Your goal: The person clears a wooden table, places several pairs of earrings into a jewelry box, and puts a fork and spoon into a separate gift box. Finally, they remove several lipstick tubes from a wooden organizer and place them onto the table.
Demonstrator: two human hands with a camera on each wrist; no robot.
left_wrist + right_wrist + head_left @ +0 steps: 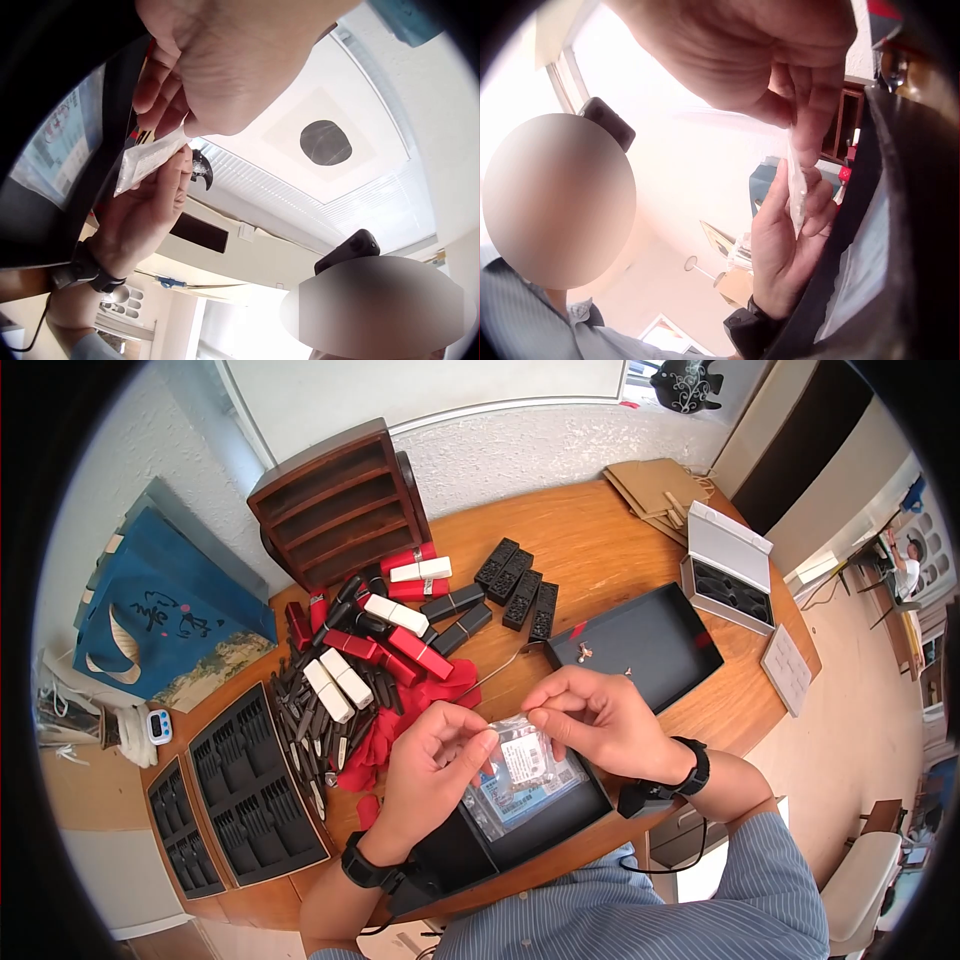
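Observation:
Both hands pinch the top edge of a small clear plastic bag point(523, 758) with a white printed label, held up over a black box tray point(565, 825). My left hand point(432, 770) has thumb and forefinger at the bag's left corner. At the right corner, my right hand point(598, 722) pinches with thumb and fingertips. Below the bag, inside the tray, lies a larger clear bag with a blue printed card point(500, 808). In the left wrist view the small bag point(147, 161) hangs between the two hands; the right wrist view shows the bag point(797, 184) edge-on.
Left of the hands lie red cloth point(372, 748), dark sticks point(312, 735) and several red, white and black small boxes. A black box lid point(640, 645) is beyond the right hand. Black slotted trays point(240, 790), a wooden shelf point(335, 505) and an open white box point(730, 575) stand around.

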